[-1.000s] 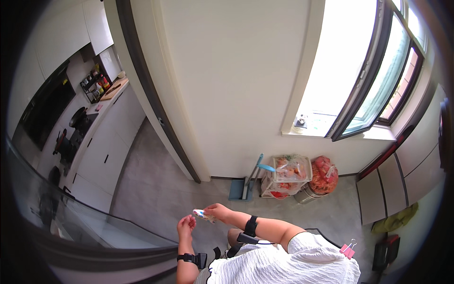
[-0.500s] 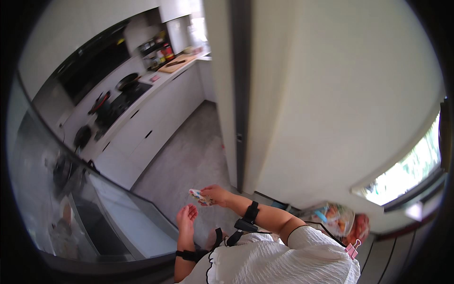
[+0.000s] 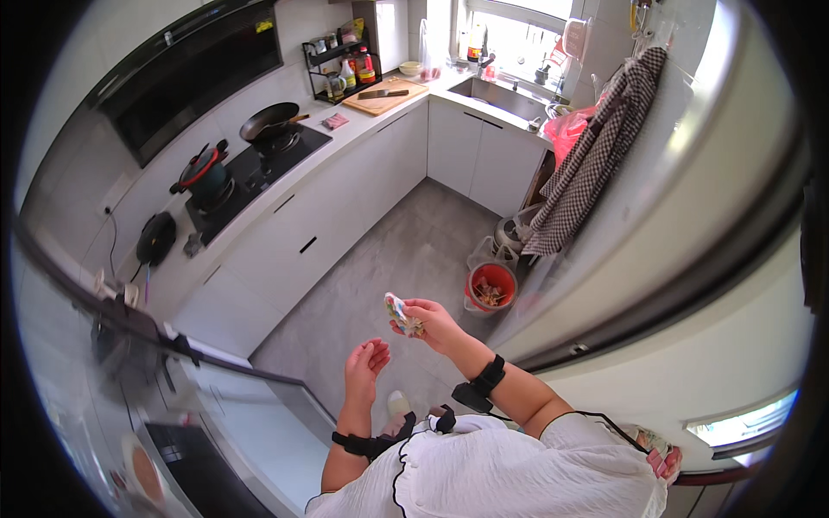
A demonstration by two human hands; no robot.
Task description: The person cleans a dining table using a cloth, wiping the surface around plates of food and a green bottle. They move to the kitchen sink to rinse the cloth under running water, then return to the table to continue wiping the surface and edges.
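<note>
My right hand (image 3: 429, 324) is raised in front of me and pinches a small crumpled colourful wrapper (image 3: 400, 312) between thumb and fingers. A little lower and to the left, my left hand (image 3: 365, 364) is held palm up, fingers loosely curled, with nothing in it and not touching the wrapper. Both wrists wear black bands. Beyond the hands lies the grey tiled kitchen floor (image 3: 406, 250).
An orange bin (image 3: 490, 286) with rubbish stands on the floor by a checked cloth (image 3: 587, 164) hanging at the right. White cabinets (image 3: 345, 198) run along the left, with a hob, wok (image 3: 268, 121), pot (image 3: 204, 175), cutting board (image 3: 385, 95) and sink (image 3: 505, 97). A glass sliding door (image 3: 173, 388) stands at lower left.
My view has swung from a window wall to the kitchen doorway and into the kitchen. The right hand keeps hold of the wrapper; the left hand has opened palm up.
</note>
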